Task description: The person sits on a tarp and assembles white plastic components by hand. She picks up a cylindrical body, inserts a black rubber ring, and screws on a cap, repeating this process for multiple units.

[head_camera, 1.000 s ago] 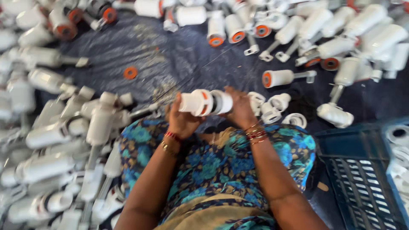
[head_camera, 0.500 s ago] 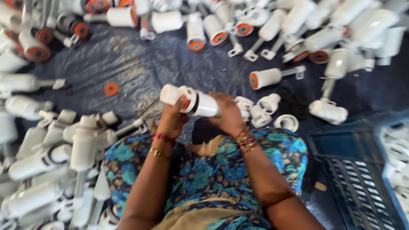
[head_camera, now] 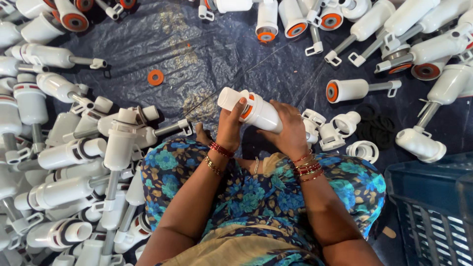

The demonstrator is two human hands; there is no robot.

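Both my hands grip one white plastic cylinder part with an orange ring around its middle, held over my lap above a dark plastic sheet. My left hand wraps the narrower capped end, with the thumb up against the orange ring. My right hand clasps the wider end from the right and hides that end. Red and gold bangles sit on both wrists. Small white caps and fittings lie just right of my right hand.
Several white plunger-like parts with metal rods are heaped at the left and along the top and right. A loose orange washer lies on the sheet. Black rubber rings lie at right. A blue plastic crate stands at lower right.
The white part stays in both hands. It has tilted so its capped end points up-left. The view has shifted slightly over the sheet.
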